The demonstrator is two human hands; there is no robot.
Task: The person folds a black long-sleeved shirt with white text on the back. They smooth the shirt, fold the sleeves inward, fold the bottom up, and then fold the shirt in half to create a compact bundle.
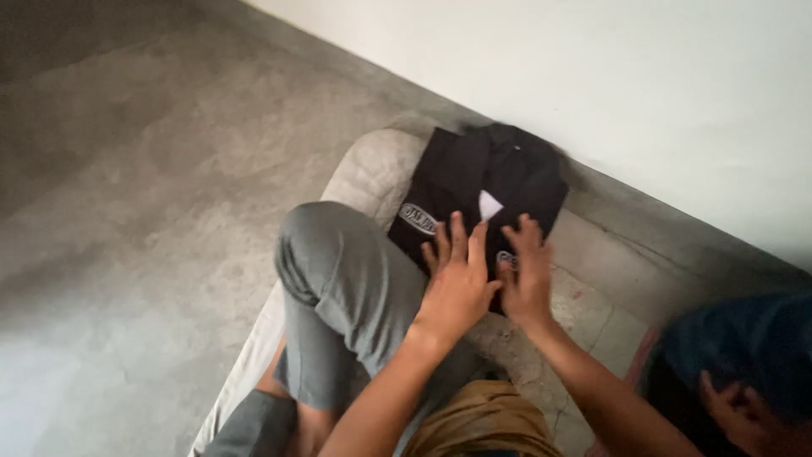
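A folded black garment [491, 182] with oval patches and a small white label lies on a pale grey mat [372, 169] next to the wall. My left hand [457, 275] rests flat on the garment's near edge, fingers spread. My right hand [526, 271] lies flat beside it on the same edge, fingers apart. Neither hand grips the cloth. My bent knee in grey trousers [338, 271] rises just left of my hands.
A white wall [634, 85] runs diagonally along the right. Grey concrete floor [127, 211] fills the left. A dark blue bundle of cloth [744, 347] sits at the lower right, a tan cloth [482, 419] near my lap.
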